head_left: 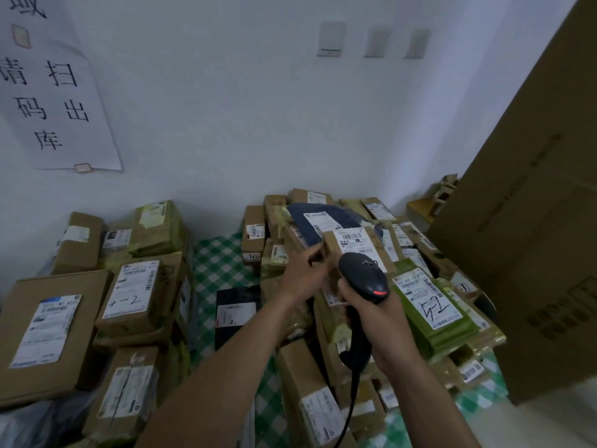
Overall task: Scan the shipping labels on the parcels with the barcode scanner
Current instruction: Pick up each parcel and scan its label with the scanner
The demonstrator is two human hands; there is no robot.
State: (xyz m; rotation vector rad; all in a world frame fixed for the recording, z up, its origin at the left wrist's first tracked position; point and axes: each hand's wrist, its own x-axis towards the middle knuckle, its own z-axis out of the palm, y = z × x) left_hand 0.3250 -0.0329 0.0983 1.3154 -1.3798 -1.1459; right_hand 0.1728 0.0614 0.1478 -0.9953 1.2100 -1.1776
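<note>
My right hand (pixel 378 315) grips the handle of a black barcode scanner (pixel 363 279), whose head with a red strip points away from me at a small cardboard parcel (pixel 332 247). My left hand (pixel 307 276) holds that parcel by its left edge, tilted up on the right-hand pile. The parcel's white shipping label (pixel 357 240) with a barcode faces the scanner. The scanner's cable (pixel 350 405) hangs down toward me.
Many labelled cardboard parcels lie in two piles on a green checked cloth (pixel 219 266). A green bag parcel (pixel 433 305) lies right of the scanner, a dark blue bag (pixel 323 215) behind. A large cardboard box (pixel 533 221) stands at the right. A paper sign (pixel 55 92) hangs on the wall.
</note>
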